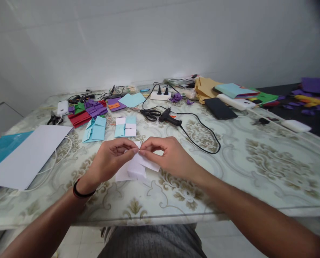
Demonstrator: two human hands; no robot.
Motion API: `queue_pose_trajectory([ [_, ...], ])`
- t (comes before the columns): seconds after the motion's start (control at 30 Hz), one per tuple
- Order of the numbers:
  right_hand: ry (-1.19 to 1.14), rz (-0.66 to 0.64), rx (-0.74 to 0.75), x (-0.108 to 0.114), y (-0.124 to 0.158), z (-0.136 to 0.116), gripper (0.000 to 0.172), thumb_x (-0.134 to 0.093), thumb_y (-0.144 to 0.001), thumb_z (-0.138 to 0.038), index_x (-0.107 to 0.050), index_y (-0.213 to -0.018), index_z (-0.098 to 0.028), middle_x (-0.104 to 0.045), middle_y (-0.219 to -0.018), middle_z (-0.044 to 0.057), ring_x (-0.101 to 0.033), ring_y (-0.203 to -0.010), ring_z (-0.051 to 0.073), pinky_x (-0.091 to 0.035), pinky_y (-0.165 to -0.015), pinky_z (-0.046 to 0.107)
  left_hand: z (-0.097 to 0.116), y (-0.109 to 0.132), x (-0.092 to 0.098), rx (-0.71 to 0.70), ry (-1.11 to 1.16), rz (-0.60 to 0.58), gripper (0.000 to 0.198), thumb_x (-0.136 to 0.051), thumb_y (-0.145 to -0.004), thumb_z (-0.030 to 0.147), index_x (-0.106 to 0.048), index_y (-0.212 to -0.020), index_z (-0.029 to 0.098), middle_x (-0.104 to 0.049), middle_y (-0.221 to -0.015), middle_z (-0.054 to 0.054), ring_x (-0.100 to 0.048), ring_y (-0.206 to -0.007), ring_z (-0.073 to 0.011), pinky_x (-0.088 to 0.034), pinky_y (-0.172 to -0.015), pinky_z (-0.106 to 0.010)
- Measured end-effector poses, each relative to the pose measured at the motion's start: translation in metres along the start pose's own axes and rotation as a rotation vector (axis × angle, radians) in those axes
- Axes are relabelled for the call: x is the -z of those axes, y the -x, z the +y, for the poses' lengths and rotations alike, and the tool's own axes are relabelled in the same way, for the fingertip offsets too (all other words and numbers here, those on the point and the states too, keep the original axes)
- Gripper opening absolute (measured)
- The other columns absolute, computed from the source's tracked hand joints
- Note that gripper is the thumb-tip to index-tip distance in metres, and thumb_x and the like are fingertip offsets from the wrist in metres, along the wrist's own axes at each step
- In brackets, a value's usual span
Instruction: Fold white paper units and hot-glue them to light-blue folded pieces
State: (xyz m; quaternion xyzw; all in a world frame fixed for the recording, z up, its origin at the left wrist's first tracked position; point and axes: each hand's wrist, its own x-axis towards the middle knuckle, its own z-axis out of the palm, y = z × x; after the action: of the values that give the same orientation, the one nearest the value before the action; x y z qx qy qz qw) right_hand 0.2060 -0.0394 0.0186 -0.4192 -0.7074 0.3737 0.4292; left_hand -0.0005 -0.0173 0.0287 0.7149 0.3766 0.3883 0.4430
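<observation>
A white sheet of paper [137, 168], folded with several flaps standing up, is pinched between my two hands just above the table. My left hand [111, 157] holds its upper part with thumb and forefinger. Facing it, my right hand [167, 154] grips the same paper, and the fingertips of both hands nearly touch. Just beyond lie a blue-and-white folded paper piece [125, 127] and a light blue folded paper piece [94, 129]. The fingers partly hide the paper's top folds.
A black glue gun [170, 117] with a looping cord and scissors [150, 114] lie ahead. A white power strip [160, 95] stands behind them. White sheets [33, 154] are at left; a black phone [220, 108] and stacked coloured paper [236, 90] are at right. The table's near edge [138, 221] runs before me.
</observation>
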Motion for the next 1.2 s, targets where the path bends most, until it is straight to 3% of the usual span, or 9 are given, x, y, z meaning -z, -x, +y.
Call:
queue_pose_trajectory([
  [0.27, 0.015, 0.002, 0.055, 0.004, 0.001, 0.000, 0.009, -0.069, -0.093, -0.024, -0.074, -0.087, -0.020, -0.076, -0.083, 0.000, -0.067, -0.076, 0.013, -0.049, -0.070, 0.023, 0.001, 0.003, 0.003, 0.015, -0.033, 0.020, 0.009, -0.078, -0.087, 0.028, -0.081, -0.086, 0.019, -0.081, -0.081, -0.002, -0.073, -0.072, -0.0130, -0.059, -0.066, -0.019],
  [0.47, 0.005, 0.037, 0.055, 0.008, 0.000, 0.001, 0.012, -0.070, -0.094, -0.029, -0.075, -0.088, -0.020, -0.076, -0.087, 0.002, -0.067, -0.079, 0.016, -0.050, -0.073, 0.027, 0.002, 0.003, 0.003, 0.041, 0.014, 0.067, 0.018, -0.080, -0.085, 0.035, -0.081, -0.086, 0.017, -0.081, -0.081, -0.003, -0.076, -0.071, -0.0171, -0.068, -0.070, -0.028],
  [0.6, -0.006, 0.083, 0.052, 0.013, -0.001, 0.002, 0.013, -0.071, -0.092, -0.030, -0.075, -0.087, -0.019, -0.075, -0.083, 0.002, -0.066, -0.076, 0.015, -0.048, -0.070, 0.027, 0.007, 0.001, 0.009, 0.058, -0.034, 0.077, 0.018, -0.081, -0.085, 0.034, -0.079, -0.083, 0.016, -0.080, -0.075, -0.004, -0.078, -0.067, -0.0185, -0.066, -0.066, -0.026],
  [0.8, -0.007, 0.113, 0.043, 0.019, -0.004, 0.002, 0.012, -0.071, -0.091, -0.029, -0.074, -0.085, -0.019, -0.076, -0.084, 0.002, -0.066, -0.075, 0.015, -0.049, -0.070, 0.027, 0.012, -0.002, 0.014, 0.002, -0.078, 0.208, 0.019, -0.073, -0.091, 0.034, -0.074, -0.083, 0.016, -0.078, -0.075, -0.003, -0.077, -0.069, -0.0163, -0.063, -0.068, -0.025],
  [1.0, 0.043, 0.012, 0.051, 0.006, 0.000, 0.000, 0.008, -0.071, -0.090, -0.024, -0.075, -0.085, -0.020, -0.077, -0.083, 0.002, -0.068, -0.078, 0.016, -0.052, -0.075, 0.028, 0.003, 0.002, 0.002, -0.066, -0.205, 0.028, 0.019, -0.075, -0.091, 0.037, -0.079, -0.096, 0.019, -0.082, -0.090, -0.005, -0.077, -0.081, -0.0180, -0.061, -0.074, -0.025],
  [1.2, 0.001, 0.006, 0.028, 0.001, 0.003, 0.001, 0.006, -0.069, -0.089, -0.022, -0.073, -0.085, -0.019, -0.075, -0.082, 0.001, -0.067, -0.077, 0.016, -0.052, -0.075, 0.028, 0.001, 0.004, -0.002, -0.087, -0.272, -0.019, 0.016, -0.068, -0.096, 0.034, -0.073, -0.094, 0.019, -0.079, -0.088, -0.003, -0.073, -0.079, -0.0153, -0.058, -0.074, -0.024],
])
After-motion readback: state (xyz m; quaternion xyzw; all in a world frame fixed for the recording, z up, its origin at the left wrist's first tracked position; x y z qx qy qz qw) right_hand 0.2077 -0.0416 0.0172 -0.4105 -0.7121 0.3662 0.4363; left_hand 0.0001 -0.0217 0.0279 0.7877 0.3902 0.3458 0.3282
